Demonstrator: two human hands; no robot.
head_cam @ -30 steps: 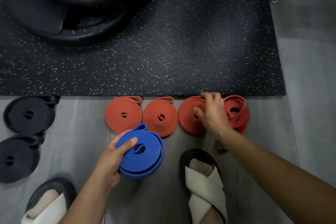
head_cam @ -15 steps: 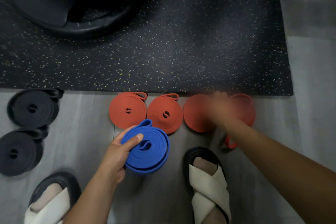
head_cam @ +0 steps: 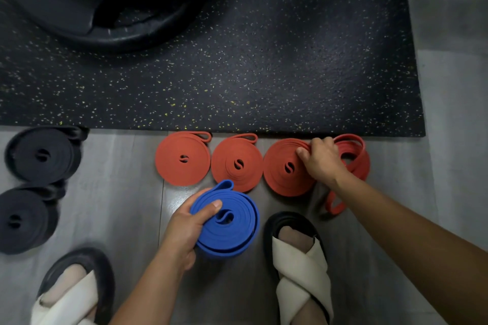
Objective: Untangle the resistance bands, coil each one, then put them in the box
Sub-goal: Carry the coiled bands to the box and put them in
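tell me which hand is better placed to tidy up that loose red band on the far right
Right. The right hand already rests between the third red coil and the loose red band, fingers at its edge. The left hand is occupied, holding the blue coil.

The right hand (head_cam: 322, 162) hides where the loose red band (head_cam: 355, 163) meets its neighbour coil (head_cam: 286, 169).

The scene was dim overall, lit softly from above. A bright glare patch sat on the grey floor (head_cam: 169, 200) just left of the blue band (head_cam: 227, 221). The speckled mat (head_cam: 264, 74) carried a faint sheen near its middle and sank into darkness toward its far left corner. Wide-angle distortion bowed the mat's near edge. Focus was sharp; the frame corners darkened, and shadows stayed soft.
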